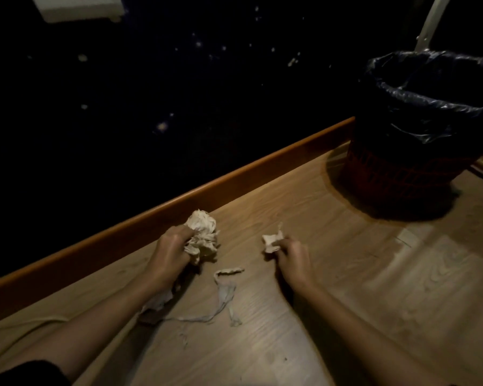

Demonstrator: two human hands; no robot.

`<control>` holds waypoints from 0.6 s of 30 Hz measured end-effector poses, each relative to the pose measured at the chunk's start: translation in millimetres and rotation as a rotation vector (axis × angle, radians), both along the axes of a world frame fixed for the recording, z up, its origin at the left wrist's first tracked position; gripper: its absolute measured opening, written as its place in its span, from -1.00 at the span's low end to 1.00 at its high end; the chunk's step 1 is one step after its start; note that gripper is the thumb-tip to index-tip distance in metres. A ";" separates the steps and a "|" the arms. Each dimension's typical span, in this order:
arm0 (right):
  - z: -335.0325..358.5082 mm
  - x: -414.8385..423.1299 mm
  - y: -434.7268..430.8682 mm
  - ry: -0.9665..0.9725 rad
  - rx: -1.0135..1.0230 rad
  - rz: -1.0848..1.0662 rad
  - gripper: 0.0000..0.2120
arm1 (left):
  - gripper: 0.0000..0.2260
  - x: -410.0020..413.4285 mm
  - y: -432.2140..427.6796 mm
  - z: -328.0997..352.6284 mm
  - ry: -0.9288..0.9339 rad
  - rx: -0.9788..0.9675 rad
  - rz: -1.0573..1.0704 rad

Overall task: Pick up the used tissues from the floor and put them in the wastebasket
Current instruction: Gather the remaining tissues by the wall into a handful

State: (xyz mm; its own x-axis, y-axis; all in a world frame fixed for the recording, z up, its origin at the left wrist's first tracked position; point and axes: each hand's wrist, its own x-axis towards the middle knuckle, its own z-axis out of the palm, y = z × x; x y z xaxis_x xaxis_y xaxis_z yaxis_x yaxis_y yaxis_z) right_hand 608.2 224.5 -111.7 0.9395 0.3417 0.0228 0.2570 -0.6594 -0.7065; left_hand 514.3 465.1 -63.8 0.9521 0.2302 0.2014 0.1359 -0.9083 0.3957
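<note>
Two hands grip tissue: the left hand [169, 250] clutches a crumpled tissue wad [202, 236], the right hand [292, 257] pinches a small tissue piece [272, 242]; between them, torn tissue strips [226, 293] litter the floor [346, 274], the wastebasket [418, 140] beyond the right hand.

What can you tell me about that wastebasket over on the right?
The wastebasket stands upright on the wooden floor at the upper right, close to the orange-brown baseboard. Its wall looks like reddish woven or lattice plastic, dark in the dim light. A dark, glossy plastic liner is folded over the rim and hangs crumpled down the outside. The mouth is open; the inside is too dark to see. Neither hand touches it, and it casts a round shadow on the floor.
</note>
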 end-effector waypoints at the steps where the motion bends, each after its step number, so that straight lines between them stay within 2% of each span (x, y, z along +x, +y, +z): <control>1: 5.1 -19.2 16.0 0.039 0.051 0.054 -0.78 | -0.79 -10.2 5.2 -0.8 -0.002 0.020 0.016; 4: 3.8 -60.9 57.0 -0.006 0.055 0.220 -0.73 | -0.65 -39.0 15.4 -11.1 0.092 0.074 0.065; 7: -14.8 -83.5 70.4 -0.080 -0.197 0.383 -0.49 | -0.45 -60.0 16.1 -27.6 0.426 0.013 0.072; 9: -25.7 -97.1 67.1 -0.170 -0.248 0.409 -0.53 | -0.35 -68.2 12.5 -37.6 0.566 -0.053 0.029; 11: -33.3 -108.5 56.6 -0.226 -0.189 0.434 -0.68 | -0.33 -73.9 8.2 -42.5 0.577 -0.078 0.006; 13: -35.4 -112.0 44.4 -0.236 -0.110 0.484 -0.76 | -0.42 -77.0 5.2 -41.2 0.521 -0.026 -0.022; 16: -31.3 -106.7 43.5 -0.180 -0.037 0.426 -0.75 | -0.55 -71.9 8.9 -35.5 0.392 0.046 -0.031; 18: -25.0 -109.2 58.2 -0.169 -0.006 0.340 -0.74 | -0.56 -64.9 16.1 -28.2 0.340 0.038 0.003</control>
State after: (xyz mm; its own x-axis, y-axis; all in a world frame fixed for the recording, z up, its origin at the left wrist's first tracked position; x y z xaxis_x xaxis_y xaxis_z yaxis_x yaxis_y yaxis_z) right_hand 499.0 282.7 -136.6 0.7558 0.6338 0.1646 0.5741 -0.5204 -0.6321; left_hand 449.4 481.1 -92.0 0.9656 0.2313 -0.1187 0.2566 -0.9211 0.2928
